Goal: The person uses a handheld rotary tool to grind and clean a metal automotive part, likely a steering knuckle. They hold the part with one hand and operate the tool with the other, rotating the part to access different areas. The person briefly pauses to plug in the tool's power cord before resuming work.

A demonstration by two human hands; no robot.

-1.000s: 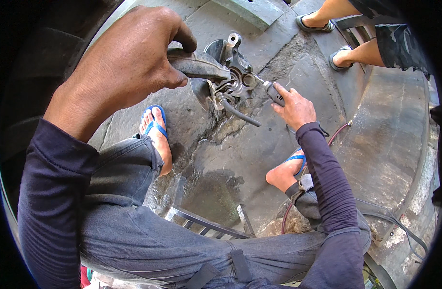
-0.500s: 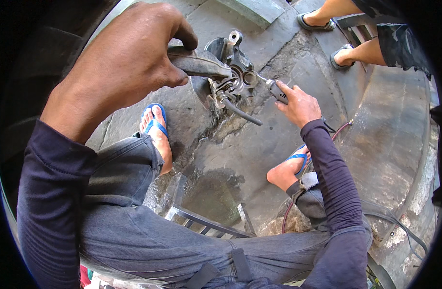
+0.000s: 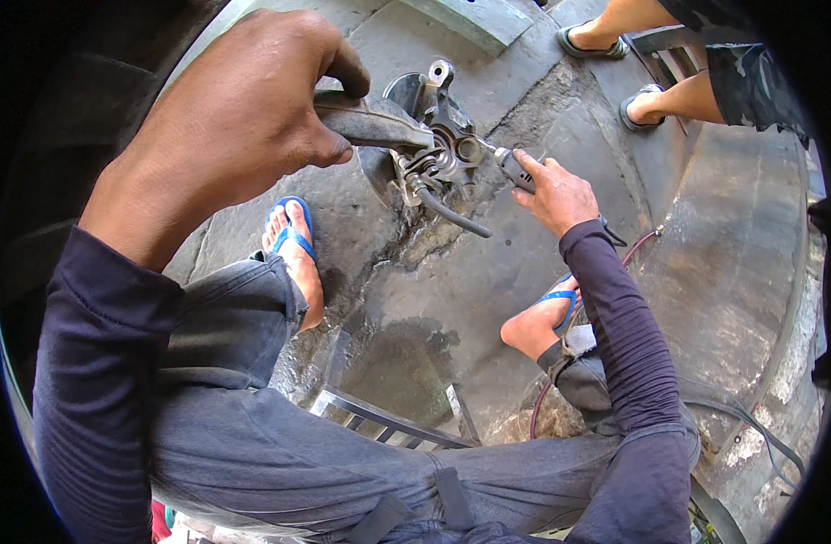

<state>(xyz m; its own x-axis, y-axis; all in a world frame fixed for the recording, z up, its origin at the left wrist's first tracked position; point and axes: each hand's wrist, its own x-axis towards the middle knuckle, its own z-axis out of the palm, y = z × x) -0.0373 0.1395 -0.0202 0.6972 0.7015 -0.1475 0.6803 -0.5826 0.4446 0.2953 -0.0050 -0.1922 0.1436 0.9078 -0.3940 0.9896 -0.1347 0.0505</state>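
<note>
A: Item one, hands?
B: Left hand, fingers curled tight round a dark metal arm of a greasy car part. Right hand, fingers closed on a tool handle, tip set against the part's middle.

A: Where does the part sit?
B: On the concrete floor, near its far edge, a black hose trailing from it.

A: Containers?
B: None seen.

A: Surface, surroundings?
B: Stained, damp concrete; blue sandals on the person's feet; a metal frame below the knees; another person's feet at the far right corner.

A: Change since before?
B: Right hand has edged nearer the part; left grip unchanged.
</note>
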